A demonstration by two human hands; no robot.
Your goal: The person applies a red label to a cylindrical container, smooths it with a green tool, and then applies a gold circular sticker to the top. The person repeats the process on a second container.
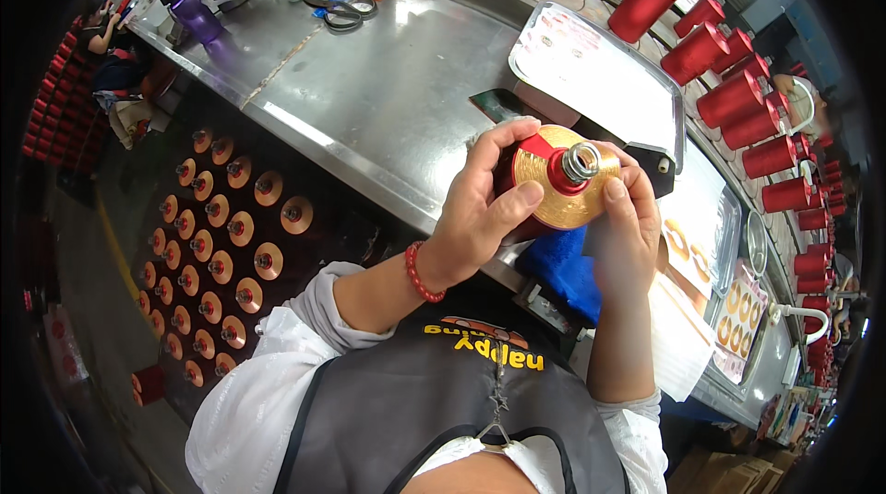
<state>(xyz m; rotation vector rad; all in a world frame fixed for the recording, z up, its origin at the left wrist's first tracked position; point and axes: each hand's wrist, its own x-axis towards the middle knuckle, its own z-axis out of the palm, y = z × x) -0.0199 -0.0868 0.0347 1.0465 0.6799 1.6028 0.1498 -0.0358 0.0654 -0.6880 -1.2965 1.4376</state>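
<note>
Both our left hand point(482, 197) and right hand point(633, 210), half curled, are holding a bottle point(564, 182) between them. Beyond the bottle, a tray point(616, 86) is lying.

White sleeves point(242, 411) with grey cuffs point(338, 306) accompany a yellow-lettered dark grey apron point(378, 420) and a red bead bracelet point(414, 273).

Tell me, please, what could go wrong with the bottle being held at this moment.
The gold covering might crease or sit crooked: the thumbs of the left hand and right hand are at opposite sides of it, and a red wedge shows at its upper left.

The red bottle could drop if the grip slips, since both bare hands hold it up near the edge of the metal table.
</note>
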